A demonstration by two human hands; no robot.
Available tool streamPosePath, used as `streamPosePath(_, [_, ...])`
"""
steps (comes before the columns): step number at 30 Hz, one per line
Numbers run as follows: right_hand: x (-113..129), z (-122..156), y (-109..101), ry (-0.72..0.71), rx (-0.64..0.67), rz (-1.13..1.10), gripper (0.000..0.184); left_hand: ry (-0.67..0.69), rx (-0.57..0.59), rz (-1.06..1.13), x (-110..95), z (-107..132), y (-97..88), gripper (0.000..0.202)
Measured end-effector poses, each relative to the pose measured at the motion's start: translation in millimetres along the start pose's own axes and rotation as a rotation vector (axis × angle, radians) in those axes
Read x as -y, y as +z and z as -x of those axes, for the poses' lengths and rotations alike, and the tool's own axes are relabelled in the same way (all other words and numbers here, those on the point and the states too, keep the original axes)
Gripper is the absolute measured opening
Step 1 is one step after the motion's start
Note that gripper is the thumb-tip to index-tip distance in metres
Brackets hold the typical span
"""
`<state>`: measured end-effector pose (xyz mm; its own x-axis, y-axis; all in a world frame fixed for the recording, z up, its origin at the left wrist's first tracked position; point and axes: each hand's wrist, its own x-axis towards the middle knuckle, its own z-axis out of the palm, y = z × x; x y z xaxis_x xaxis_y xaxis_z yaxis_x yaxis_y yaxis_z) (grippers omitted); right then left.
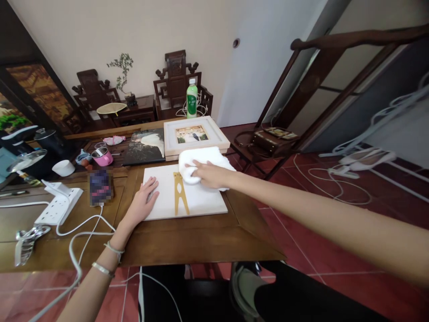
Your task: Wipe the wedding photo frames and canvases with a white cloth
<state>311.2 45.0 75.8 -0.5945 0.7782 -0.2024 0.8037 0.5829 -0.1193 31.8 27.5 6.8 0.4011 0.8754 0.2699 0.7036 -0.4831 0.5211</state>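
A white board (pixel 164 197), perhaps a blank canvas, lies flat near the table's front edge. On its face is a gold, A-shaped figure (pixel 181 197); I cannot tell whether it is printed or a separate piece. My left hand (pixel 145 198) rests on the board's left side, fingers stretched out and holding nothing. Over the board's upper right, my right hand (pixel 208 174) presses on a bunched white towel (pixel 214 156), its fingers sunk into the folds. The towel hangs a little past the board's right side and touches the framed picture (pixel 191 134) behind it.
A dark picture (pixel 144 147) and a green bottle (pixel 192 99) stand near the frame. Leftward are a pink mug (pixel 102 156), a white cup (pixel 63 168), a power strip (pixel 60 206) and loose cables. A wooden chair (pixel 278 138) stands at the right.
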Motion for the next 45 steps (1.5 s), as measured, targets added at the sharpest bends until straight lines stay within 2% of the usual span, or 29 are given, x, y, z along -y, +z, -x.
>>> streamPosePath(2, [3, 5, 8, -0.005, -0.057, 0.051, 0.052, -0.012, -0.017, 0.001, -1, 1, 0.5, 0.045])
streamPosePath(4, [17, 19, 13, -0.006, -0.056, 0.069, 0.049, -0.024, -0.028, 0.006, -3, 1, 0.9, 0.044])
streamPosePath(6, [37, 39, 12, -0.003, 0.005, 0.044, 0.050, -0.030, -0.034, 0.017, -4, 2, 1.3, 0.044])
streamPosePath(9, [68, 73, -1, -0.026, 0.143, -0.017, 0.054, -0.029, -0.035, 0.036, -5, 2, 1.7, 0.044])
streamPosePath(11, [80, 89, -11, -0.045, 0.233, -0.081, 0.051, -0.031, -0.032, 0.043, -6, 3, 1.8, 0.043])
streamPosePath(13, [82, 93, -18, -0.029, 0.271, -0.131, 0.045, -0.033, -0.026, 0.048, -6, 3, 1.7, 0.044])
streamPosePath(16, [71, 78, -16, 0.042, 0.180, -0.114, 0.042, -0.028, -0.004, 0.054, -6, 4, 0.9, 0.046])
streamPosePath(21, [50, 22, 4, 0.023, -0.013, 0.005, 0.051, -0.021, 0.015, 0.053, -7, 4, -0.9, 0.047])
streamPosePath(25, [51, -9, 11, 0.045, -0.107, 0.028, 0.048, -0.021, 0.003, 0.058, -7, 3, -1.3, 0.046])
streamPosePath(27, [59, -9, 13, 0.047, -0.121, 0.042, 0.047, -0.024, -0.001, 0.058, -7, 3, -1.0, 0.045])
streamPosePath(30, [80, 10, 17, 0.012, -0.076, 0.046, 0.045, -0.029, -0.010, 0.060, -8, 2, -0.3, 0.045])
streamPosePath(34, [114, 48, 16, -0.064, 0.046, -0.065, 0.045, -0.023, -0.015, 0.065, -8, 3, 0.5, 0.044])
streamPosePath(37, [124, 64, 12, -0.159, 0.143, -0.135, 0.045, -0.017, -0.013, 0.062, -8, 3, 0.7, 0.044])
streamPosePath(39, [119, 63, 7, -0.162, 0.126, -0.159, 0.048, -0.022, -0.010, 0.059, -7, 3, 0.8, 0.045])
streamPosePath(41, [105, 53, 1, -0.083, 0.067, -0.187, 0.053, -0.031, -0.007, 0.060, -7, 3, 0.9, 0.045])
streamPosePath(43, [87, 35, -6, 0.023, 0.016, -0.180, 0.055, -0.036, -0.006, 0.068, -7, 3, 0.9, 0.045])
streamPosePath(45, [68, 13, -12, 0.063, -0.061, -0.106, 0.058, -0.035, -0.006, 0.074, -8, 3, 0.8, 0.045])
